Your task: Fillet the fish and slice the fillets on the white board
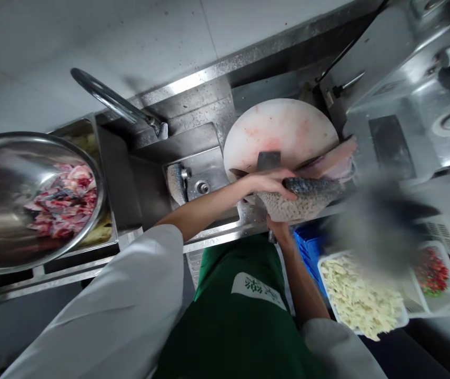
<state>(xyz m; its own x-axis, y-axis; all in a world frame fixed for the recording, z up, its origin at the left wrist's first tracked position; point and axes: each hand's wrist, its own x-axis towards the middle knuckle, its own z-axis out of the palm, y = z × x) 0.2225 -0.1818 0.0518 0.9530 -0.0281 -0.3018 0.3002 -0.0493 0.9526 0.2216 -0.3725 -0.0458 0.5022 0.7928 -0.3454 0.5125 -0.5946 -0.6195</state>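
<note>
My left hand (274,183) lies over a scaly piece of fish (299,202) at the near edge of the round white cutting board (283,123), its fingers curled on the dark skin. Below the fish, my right hand (277,225) is closed, partly hidden by the fish; a short metal end shows under it. A dark, wide blade (269,160), looking like a cleaver's, pokes out beyond my left hand, in line with my right hand. Behind the scaly piece, a pale pink fish fillet (329,162) rests across the board's right side.
Left of the board, a sink (149,184) holds another fish piece (176,184) under a curved faucet (106,92). A large steel bowl (100,205) contains cut fish. At right are a tub of pale shreds (362,295), chopped red peppers (433,271), a blue crate (307,247) and a blurred shape.
</note>
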